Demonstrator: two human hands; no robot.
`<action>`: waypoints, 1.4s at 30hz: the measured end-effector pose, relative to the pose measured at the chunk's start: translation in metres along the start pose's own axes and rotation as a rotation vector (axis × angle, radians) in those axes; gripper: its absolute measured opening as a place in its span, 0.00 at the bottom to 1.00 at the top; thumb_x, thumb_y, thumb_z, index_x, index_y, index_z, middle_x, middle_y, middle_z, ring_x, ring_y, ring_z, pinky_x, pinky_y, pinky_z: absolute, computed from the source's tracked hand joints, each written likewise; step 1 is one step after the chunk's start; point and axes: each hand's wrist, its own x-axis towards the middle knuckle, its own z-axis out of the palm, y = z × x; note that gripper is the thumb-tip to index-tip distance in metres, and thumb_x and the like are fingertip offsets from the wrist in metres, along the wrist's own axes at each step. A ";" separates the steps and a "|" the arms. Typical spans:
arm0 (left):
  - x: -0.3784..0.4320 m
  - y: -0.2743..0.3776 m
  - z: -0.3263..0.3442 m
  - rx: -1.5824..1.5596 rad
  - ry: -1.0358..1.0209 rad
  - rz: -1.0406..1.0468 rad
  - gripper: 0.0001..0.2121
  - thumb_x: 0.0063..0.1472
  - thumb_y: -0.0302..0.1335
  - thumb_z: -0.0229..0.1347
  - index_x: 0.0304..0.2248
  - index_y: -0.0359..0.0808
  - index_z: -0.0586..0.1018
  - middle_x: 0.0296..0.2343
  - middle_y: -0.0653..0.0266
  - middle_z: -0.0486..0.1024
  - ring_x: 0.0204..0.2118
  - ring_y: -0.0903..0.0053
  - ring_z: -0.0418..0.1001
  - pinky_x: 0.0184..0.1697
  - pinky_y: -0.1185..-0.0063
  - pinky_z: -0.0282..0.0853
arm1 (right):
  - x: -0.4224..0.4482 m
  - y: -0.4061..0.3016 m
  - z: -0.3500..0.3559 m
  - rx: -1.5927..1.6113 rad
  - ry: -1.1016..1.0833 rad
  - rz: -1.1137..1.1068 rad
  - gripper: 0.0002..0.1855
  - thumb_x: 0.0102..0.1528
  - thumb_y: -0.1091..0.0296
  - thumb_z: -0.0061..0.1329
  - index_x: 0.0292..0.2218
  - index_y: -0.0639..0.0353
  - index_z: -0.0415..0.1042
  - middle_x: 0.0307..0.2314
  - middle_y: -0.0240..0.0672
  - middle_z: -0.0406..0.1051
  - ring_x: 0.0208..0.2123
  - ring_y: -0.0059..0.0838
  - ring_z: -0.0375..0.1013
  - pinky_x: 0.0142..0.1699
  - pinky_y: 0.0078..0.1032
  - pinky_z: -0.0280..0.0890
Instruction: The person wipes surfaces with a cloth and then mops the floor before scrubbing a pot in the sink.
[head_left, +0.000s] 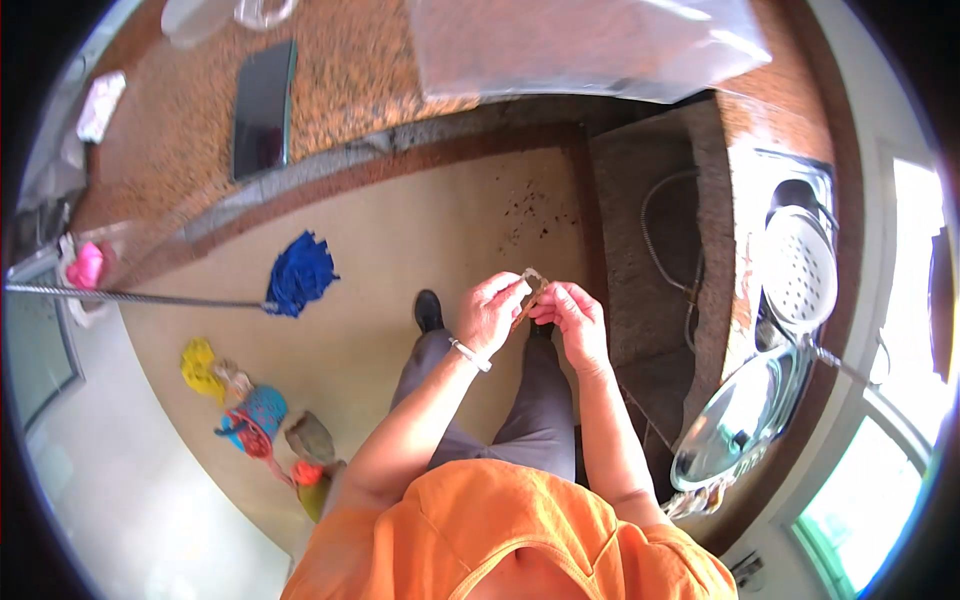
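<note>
Both hands meet at the middle of the view, above the floor and in front of my legs. My left hand (489, 315) pinches one side of a small, thin brown piece (533, 291) with a pale, ragged upper end; its material is unclear. My right hand (577, 324) has thumb and fingers closed on the piece's other side. A white band (470, 355) circles my left wrist. Beyond my hands, dark crumbs of debris (534, 210) lie scattered on the beige floor (390, 225).
A blue mop or broom head (301, 274) on a long pole (150, 298) rests left. A smartphone (262, 109) and a clear plastic box or cover (592, 49) sit on the granite counter (352, 67). Right are a white strainer (799, 270), a hose (654, 244) and a glass lid (731, 427).
</note>
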 end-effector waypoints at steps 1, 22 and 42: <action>-0.006 0.010 0.007 0.061 -0.020 0.129 0.08 0.57 0.29 0.52 0.29 0.32 0.76 0.15 0.72 0.67 0.19 0.88 0.65 0.22 0.86 0.60 | -0.008 -0.019 0.007 -0.002 -0.001 -0.051 0.12 0.57 0.65 0.44 0.34 0.66 0.70 0.26 0.35 0.72 0.27 0.24 0.72 0.33 0.21 0.66; -0.066 0.075 0.275 0.390 -0.448 0.339 0.09 0.53 0.24 0.49 0.18 0.33 0.75 0.12 0.73 0.67 0.15 0.89 0.62 0.18 0.86 0.56 | -0.155 -0.144 -0.177 0.124 0.357 -0.316 0.08 0.56 0.68 0.44 0.28 0.63 0.70 0.18 0.30 0.69 0.17 0.17 0.68 0.22 0.16 0.64; 0.045 0.090 0.435 0.621 -0.424 0.315 0.12 0.55 0.31 0.55 0.17 0.34 0.73 0.12 0.70 0.68 0.17 0.86 0.67 0.21 0.82 0.62 | -0.167 -0.239 -0.337 -0.027 1.006 -0.588 0.06 0.55 0.71 0.46 0.29 0.63 0.71 0.16 0.28 0.69 0.17 0.15 0.69 0.23 0.15 0.63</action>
